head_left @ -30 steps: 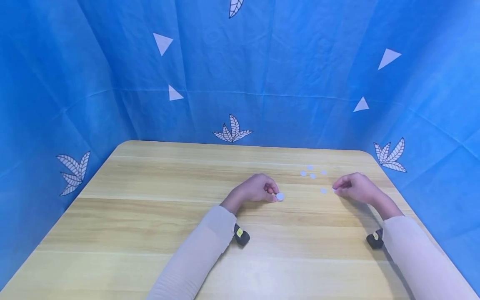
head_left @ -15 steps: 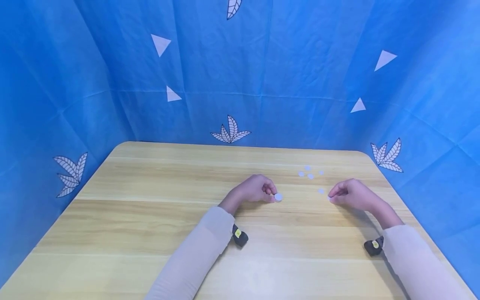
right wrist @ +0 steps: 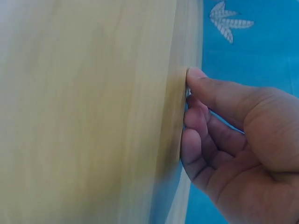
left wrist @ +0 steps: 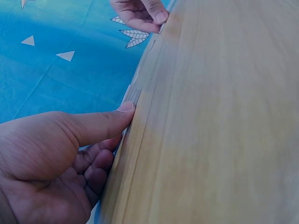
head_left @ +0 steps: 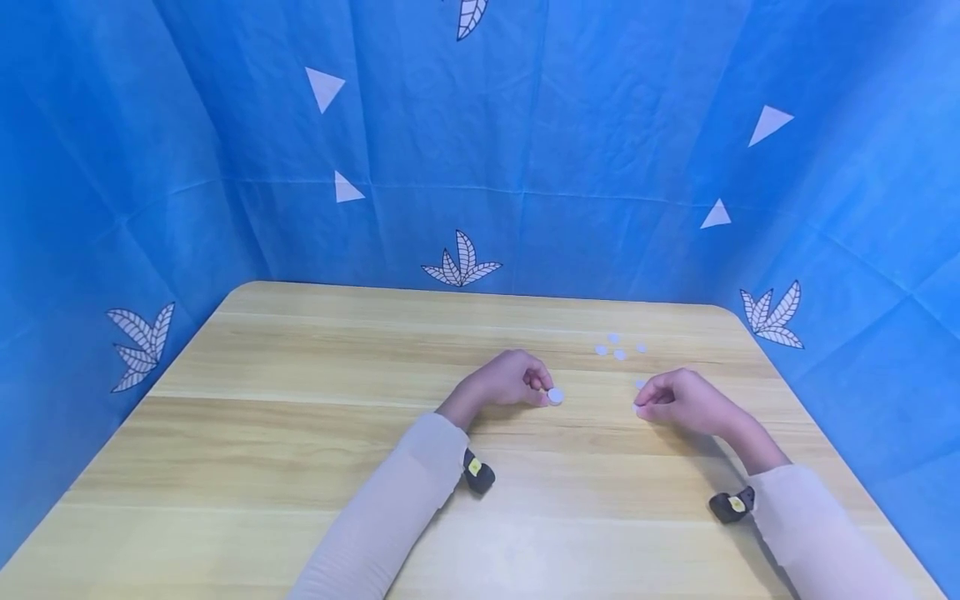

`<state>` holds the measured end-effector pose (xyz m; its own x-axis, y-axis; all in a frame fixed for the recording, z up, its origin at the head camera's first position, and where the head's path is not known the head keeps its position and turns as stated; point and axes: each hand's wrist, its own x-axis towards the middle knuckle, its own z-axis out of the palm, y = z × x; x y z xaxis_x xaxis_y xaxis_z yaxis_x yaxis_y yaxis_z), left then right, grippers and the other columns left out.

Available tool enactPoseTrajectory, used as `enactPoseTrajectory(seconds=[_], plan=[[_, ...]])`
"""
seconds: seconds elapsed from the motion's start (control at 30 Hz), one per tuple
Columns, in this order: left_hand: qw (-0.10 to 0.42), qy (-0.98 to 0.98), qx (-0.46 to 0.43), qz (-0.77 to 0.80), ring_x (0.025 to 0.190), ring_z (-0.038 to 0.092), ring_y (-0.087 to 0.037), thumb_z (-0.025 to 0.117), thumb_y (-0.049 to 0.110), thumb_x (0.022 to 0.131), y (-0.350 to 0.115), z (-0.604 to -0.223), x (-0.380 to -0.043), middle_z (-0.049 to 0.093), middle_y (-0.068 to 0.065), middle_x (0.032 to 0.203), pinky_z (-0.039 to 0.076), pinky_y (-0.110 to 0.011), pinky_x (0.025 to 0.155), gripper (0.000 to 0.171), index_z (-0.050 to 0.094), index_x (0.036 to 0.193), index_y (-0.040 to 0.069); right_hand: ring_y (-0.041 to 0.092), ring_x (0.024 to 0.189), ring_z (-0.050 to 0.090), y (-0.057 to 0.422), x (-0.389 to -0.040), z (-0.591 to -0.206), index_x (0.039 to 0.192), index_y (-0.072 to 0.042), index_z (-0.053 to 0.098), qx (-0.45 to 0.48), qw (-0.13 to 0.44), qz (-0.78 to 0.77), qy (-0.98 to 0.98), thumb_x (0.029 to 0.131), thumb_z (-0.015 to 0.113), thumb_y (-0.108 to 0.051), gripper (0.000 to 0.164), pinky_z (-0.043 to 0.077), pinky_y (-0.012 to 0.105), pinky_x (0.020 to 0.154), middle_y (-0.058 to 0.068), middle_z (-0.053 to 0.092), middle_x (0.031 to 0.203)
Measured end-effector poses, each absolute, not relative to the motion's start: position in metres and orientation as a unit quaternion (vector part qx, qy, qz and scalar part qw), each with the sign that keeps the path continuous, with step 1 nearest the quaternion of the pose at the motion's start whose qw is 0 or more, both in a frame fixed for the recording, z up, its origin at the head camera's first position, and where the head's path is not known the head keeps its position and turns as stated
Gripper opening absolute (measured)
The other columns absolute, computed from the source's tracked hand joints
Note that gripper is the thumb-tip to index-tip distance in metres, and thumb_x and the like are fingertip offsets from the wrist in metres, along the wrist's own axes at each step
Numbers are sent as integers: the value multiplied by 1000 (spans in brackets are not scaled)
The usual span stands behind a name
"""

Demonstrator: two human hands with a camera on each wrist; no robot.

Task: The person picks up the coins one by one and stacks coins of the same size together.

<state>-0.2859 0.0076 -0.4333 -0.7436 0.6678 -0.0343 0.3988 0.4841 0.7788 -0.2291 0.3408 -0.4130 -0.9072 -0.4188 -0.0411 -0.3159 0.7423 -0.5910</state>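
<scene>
My left hand (head_left: 510, 379) rests at the middle of the wooden table (head_left: 300, 467), its thumb and fingers pinching a short stack of white round discs (head_left: 555, 397). In the left wrist view the stack (left wrist: 132, 95) shows several thin layers beside the thumb tip. To the right, my right hand (head_left: 690, 402) pinches a single small white disc (head_left: 637, 411) at its fingertips, low over the tabletop. That disc is mostly hidden by the fingers in the right wrist view, where the right hand (right wrist: 233, 135) lies along the table surface. Just behind it lies a loose disc (head_left: 640, 384).
Several more white discs (head_left: 619, 355) lie flat in a loose group farther back on the right. A blue curtain (head_left: 480, 150) with white leaf and triangle prints stands around the table's back and sides. Each wrist wears a black band device (head_left: 478, 472).
My right hand has moved left and nearer to me with its disc, toward the stack. The left hand keeps its place at the stack. The loose discs lie as before.
</scene>
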Motion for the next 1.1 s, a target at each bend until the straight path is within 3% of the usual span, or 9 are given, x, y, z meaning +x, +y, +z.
enactPoseTrajectory(seconds=[1.1], plan=[[159, 847, 322, 391, 81, 57, -11, 83, 13, 87, 9, -433, -286, 66, 4, 84, 48, -24, 81, 11, 76, 96, 11, 12, 74, 64, 284, -235, -420, 99, -7, 75, -231, 79, -334, 910, 92, 77, -12, 8, 54, 28, 69, -3, 72, 86]])
